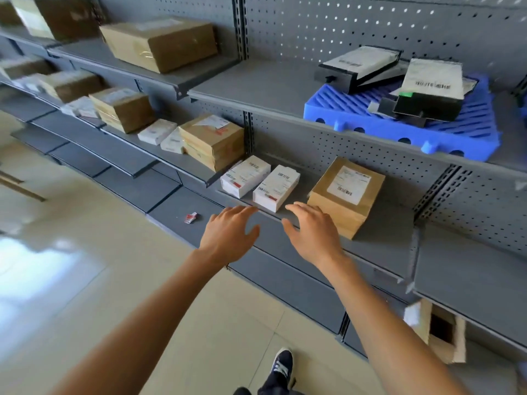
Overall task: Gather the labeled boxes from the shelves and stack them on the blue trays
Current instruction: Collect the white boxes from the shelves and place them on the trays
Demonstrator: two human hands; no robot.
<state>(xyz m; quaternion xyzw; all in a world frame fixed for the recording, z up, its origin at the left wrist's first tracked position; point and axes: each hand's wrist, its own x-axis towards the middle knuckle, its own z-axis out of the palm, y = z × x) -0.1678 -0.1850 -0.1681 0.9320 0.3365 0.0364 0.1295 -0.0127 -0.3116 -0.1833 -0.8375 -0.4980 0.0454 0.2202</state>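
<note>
- Boxes: three black ones (427, 101) already lie on the blue tray (399, 132); many wait on shelves (385, 232).
- Left hand (228, 232) and right hand (313, 235), fingers spread, empty, reach toward two white boxes (259, 181).

At ten o'clock the far cardboard boxes (42, 81) blur out, their labels unreadable, and the topmost box (54, 17) is cut by the upper edge. On the blue tray (370, 121) at two o'clock, the barcode print on the black cartons (427, 89) is too smeared to read. The open box (439, 329) at five o'clock is blurred, its contents dark.
</note>
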